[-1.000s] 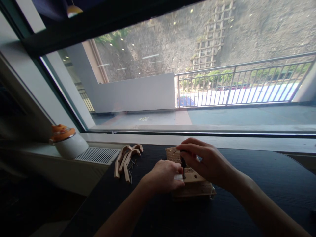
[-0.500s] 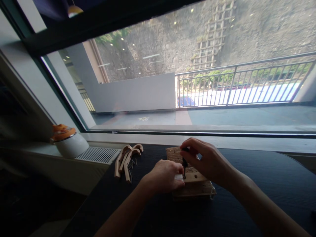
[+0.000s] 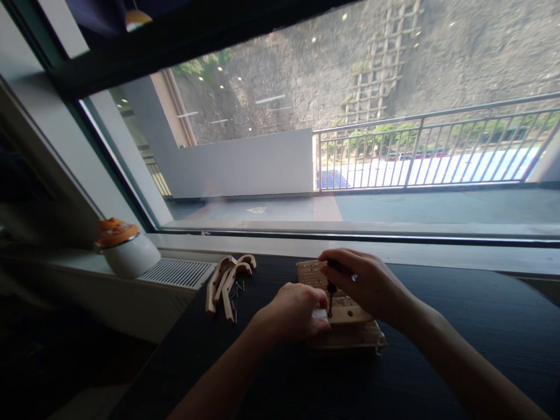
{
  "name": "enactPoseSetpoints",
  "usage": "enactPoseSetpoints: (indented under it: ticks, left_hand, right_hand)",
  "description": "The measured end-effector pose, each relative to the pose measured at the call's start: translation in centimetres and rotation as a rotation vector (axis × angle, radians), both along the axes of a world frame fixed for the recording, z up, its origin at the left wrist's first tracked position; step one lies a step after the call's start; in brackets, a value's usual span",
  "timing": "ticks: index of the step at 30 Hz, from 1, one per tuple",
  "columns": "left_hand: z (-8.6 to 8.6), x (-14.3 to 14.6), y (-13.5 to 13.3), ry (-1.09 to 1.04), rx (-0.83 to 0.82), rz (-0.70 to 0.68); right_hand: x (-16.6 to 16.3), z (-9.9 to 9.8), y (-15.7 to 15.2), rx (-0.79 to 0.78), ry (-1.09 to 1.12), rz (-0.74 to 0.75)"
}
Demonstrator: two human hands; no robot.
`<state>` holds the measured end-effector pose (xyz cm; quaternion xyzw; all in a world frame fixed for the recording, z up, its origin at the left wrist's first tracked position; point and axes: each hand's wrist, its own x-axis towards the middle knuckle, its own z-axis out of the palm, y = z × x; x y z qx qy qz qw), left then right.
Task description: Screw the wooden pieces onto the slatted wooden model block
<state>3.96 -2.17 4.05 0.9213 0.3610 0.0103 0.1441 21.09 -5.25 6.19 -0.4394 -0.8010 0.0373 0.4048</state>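
Just in from the worktop's far edge, around its middle, a pale wooden piece lies across a brown wooden block, one dark hole showing in its top. Right hand: fingers curled narrowly round the dark handle of a screwdriver, shaft near upright, tip down on the wooden piece just beside the left fingertips. Left hand: fingers narrow, pinching the piece's left end; whitish patch there, can't tell what.

Step in hand looks like driving a screw, though no screw shows under the tip. Next move probably calls for more turning, shaft kept straight, left fingers firm but clear of the tip. The visible hole right of it looks unfilled.

Toward the worktop's far left corner: curved wooden hooks bunched together, loose screws scattered just right of them. Off the left edge, a white pot with orange stuff on top, beside a vent grille.

Writing: no brand or label legible. Pale triangular marking on the floor past the window frame; any lettering too small to read.
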Motion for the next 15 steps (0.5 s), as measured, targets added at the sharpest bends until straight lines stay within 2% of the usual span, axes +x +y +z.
enactPoseSetpoints:
  ticks: [6,15]
  left_hand:
    - [-0.06,0.03,-0.04,-0.029,0.019,-0.002]
    - [-0.1,-0.07,0.04,-0.048,0.008,-0.013]
  right_hand:
    - [-0.15,0.17,-0.53,-0.014,-0.036,0.05]
    - [-0.31,0.1,-0.35,-0.023,-0.029,0.049]
